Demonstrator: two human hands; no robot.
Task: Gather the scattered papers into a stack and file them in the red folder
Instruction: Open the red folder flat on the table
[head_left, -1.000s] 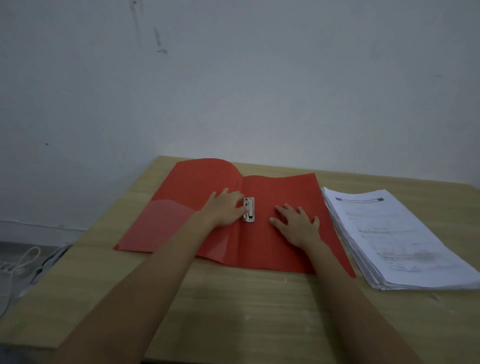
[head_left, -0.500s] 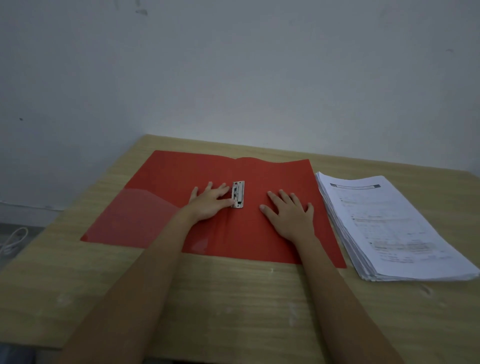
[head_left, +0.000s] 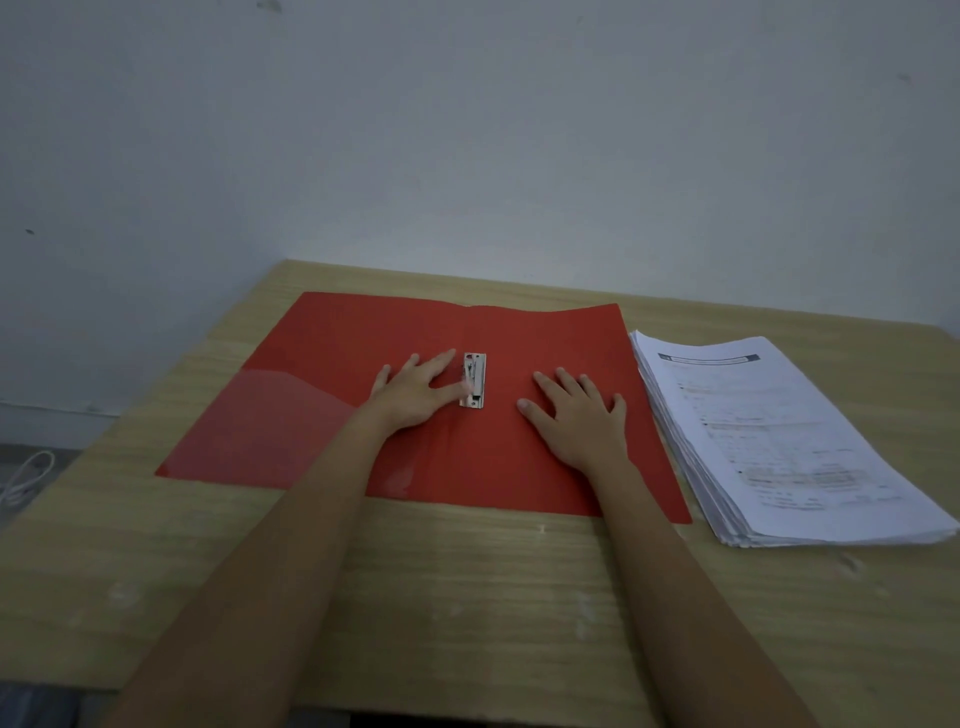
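— Under both your palms lies the folder (head_left: 545, 332), spread open and flat on the table (head_left: 467, 597).

— Agreed. Your left hand (head_left: 413, 395) lies flat on the left flap, fingers straight and spread, holding nothing. Its innermost fingertip reaches the clip (head_left: 477, 376) at the spine, though blur there keeps me from saying whether you press it or merely touch it.

— Your right hand (head_left: 579, 418) is flat too, palm down on the right flap, fingers straight and slightly fanned, nothing pinched. The clip sits between your two hands, nearer the left.

— Papers (head_left: 779, 441): just outside your right hand, past the folder's right edge, already a thick stack on the table. Its edge runs beside the folder; I cannot tell if they touch.

— Out past your left wrist, the flap carries a clear, glossy pocket (head_left: 280, 415).

— Beyond your fingertips, the folder's far edge stops short of the wall (head_left: 467, 130). Off the table, far to your left, a white cable (head_left: 26, 475) lies on the floor.
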